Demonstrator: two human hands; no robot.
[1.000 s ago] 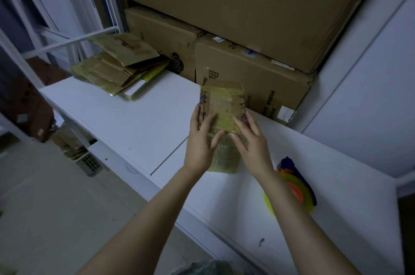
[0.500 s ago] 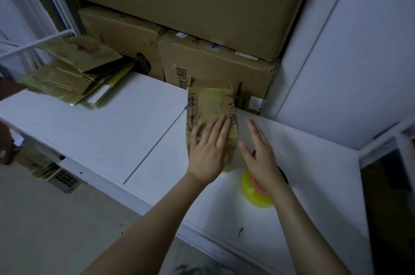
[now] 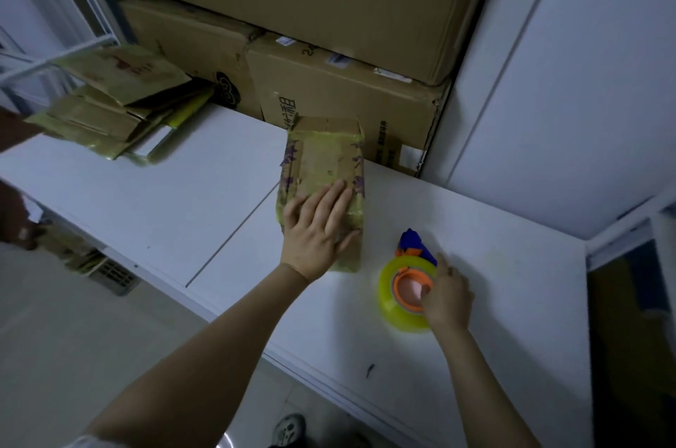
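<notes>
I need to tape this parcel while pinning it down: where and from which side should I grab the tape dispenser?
Take the tape dispenser by its yellow roll, from the near right side, fingers over the rim and thumb at the orange hub. It lies flat, hub up, with the blue cutter end pointing away. The right hand grips it there; the left hand presses the parcel.

Head cam, wide-angle, looks fwd & down onto table (image 3: 146, 198) (close range); only one view.
</notes>
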